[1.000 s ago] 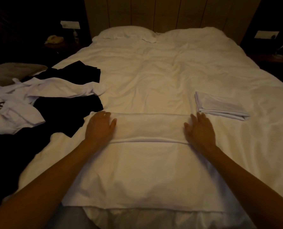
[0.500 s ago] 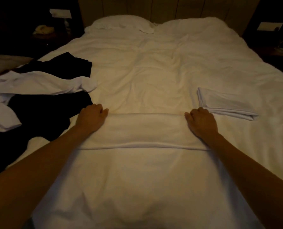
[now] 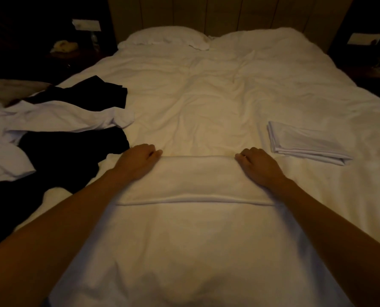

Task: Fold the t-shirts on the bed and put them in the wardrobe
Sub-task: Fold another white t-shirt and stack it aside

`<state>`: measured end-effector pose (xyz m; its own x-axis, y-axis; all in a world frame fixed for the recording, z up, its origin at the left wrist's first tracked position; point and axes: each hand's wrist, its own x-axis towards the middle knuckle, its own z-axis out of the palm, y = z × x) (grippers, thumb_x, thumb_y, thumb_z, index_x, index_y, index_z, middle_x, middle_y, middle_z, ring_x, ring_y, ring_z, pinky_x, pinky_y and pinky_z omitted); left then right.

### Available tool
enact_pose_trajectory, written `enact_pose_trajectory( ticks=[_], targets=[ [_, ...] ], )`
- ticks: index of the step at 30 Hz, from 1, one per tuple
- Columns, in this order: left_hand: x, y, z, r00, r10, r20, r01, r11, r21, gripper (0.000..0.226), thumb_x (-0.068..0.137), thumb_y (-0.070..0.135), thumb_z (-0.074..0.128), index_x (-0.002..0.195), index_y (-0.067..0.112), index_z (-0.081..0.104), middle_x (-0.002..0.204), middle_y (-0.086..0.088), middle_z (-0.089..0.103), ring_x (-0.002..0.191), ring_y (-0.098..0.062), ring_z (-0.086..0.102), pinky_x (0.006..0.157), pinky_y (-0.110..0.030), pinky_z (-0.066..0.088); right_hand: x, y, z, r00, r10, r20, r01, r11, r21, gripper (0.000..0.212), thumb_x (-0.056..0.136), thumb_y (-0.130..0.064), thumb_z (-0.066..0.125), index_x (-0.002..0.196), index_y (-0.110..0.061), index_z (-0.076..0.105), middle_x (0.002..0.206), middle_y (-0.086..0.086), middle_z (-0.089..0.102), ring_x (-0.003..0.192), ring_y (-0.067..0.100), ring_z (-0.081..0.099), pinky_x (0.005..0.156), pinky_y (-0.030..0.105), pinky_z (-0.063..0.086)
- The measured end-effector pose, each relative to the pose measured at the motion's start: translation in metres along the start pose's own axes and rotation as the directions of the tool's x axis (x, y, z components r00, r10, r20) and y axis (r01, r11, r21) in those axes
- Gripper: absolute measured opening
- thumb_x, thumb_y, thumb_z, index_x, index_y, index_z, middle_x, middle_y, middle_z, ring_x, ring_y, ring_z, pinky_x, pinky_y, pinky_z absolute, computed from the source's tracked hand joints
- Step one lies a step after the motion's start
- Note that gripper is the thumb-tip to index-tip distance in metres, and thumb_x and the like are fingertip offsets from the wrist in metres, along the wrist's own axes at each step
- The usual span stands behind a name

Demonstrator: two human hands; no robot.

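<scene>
A dimly lit room holds a wide bed [image 3: 229, 89] under a rumpled white duvet, backed by a tan panelled headboard [image 3: 218, 14], with dark nightstands [image 3: 78, 56] on either side.

Single head-worn wide-angle view, positioned at the foot of the bed [image 3: 206, 103] and aimed forward and down along its length toward the headboard [image 3: 218, 14]. Both forearms entering from the bottom corners, left hand [image 3: 138, 160] and right hand [image 3: 257, 165] in the near middle ground, close to the lens. Far edge of the frame reaching the pillows [image 3: 167, 35]. Strong wide-angle curvature at the margins. No second view; no shared area.
</scene>
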<state>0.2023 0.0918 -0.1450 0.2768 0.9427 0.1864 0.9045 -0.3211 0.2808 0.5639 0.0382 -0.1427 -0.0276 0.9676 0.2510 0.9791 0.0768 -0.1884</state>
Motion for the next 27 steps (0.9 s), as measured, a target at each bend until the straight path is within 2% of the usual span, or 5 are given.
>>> enact_pose_trajectory(
  ticks=[4,8,12,20,27],
  targets=[
    [0.001,0.004,0.006,0.999,-0.013,0.051,0.01,0.998,0.056,0.05,0.101,0.054,0.031,0.07,0.018,0.047,0.075,-0.002,0.057,0.079,-0.026,0.057,0.066,-0.035,0.04,0.002,-0.001,0.004,0.997,-0.054,0.056,0.058,0.996,-0.071,0.049,0.096,-0.064,0.032,0.083,-0.021,0.051,0.091,0.013,0.065,0.092,0.033,0.06,0.072,0.036,0.034],
    [0.002,0.001,0.003,0.999,0.034,0.001,-0.034,0.998,0.051,0.059,0.087,0.07,0.018,0.065,0.02,0.043,0.067,0.002,0.051,0.077,-0.025,0.057,0.064,-0.034,0.034,0.0,-0.004,-0.009,0.993,-0.12,-0.012,0.115,0.974,-0.194,0.073,0.073,-0.082,0.016,0.079,-0.019,0.054,0.088,0.012,0.063,0.09,0.032,0.058,0.077,0.038,0.033],
    [0.003,0.003,-0.016,0.98,0.136,-0.148,-0.12,0.987,0.11,0.068,0.081,0.075,0.018,0.084,0.019,0.057,0.087,-0.006,0.062,0.089,-0.027,0.058,0.079,-0.036,0.035,0.005,-0.004,-0.028,0.989,-0.101,-0.108,0.08,0.979,-0.19,0.086,0.068,-0.083,0.018,0.086,-0.012,0.064,0.088,0.013,0.061,0.09,0.034,0.056,0.078,0.04,0.032],
    [-0.022,0.022,-0.073,0.853,0.312,-0.419,-0.22,0.942,0.254,0.054,0.092,0.06,0.037,0.082,0.012,0.06,0.079,-0.009,0.057,0.077,-0.031,0.054,0.074,-0.042,0.034,-0.03,-0.011,-0.082,0.904,-0.189,-0.383,0.147,0.98,-0.137,0.058,0.087,-0.066,0.037,0.079,-0.013,0.06,0.076,0.008,0.058,0.075,0.03,0.052,0.069,0.032,0.019],
    [-0.099,0.041,-0.091,0.715,0.394,-0.577,-0.258,0.917,0.306,0.043,0.098,0.044,0.044,0.082,0.01,0.065,0.077,-0.011,0.059,0.072,-0.031,0.053,0.069,-0.041,0.032,-0.108,-0.031,-0.101,0.859,-0.182,-0.479,0.165,0.983,-0.078,0.046,0.09,-0.055,0.046,0.078,-0.013,0.062,0.072,0.006,0.061,0.068,0.03,0.053,0.064,0.031,0.014]
  ],
)
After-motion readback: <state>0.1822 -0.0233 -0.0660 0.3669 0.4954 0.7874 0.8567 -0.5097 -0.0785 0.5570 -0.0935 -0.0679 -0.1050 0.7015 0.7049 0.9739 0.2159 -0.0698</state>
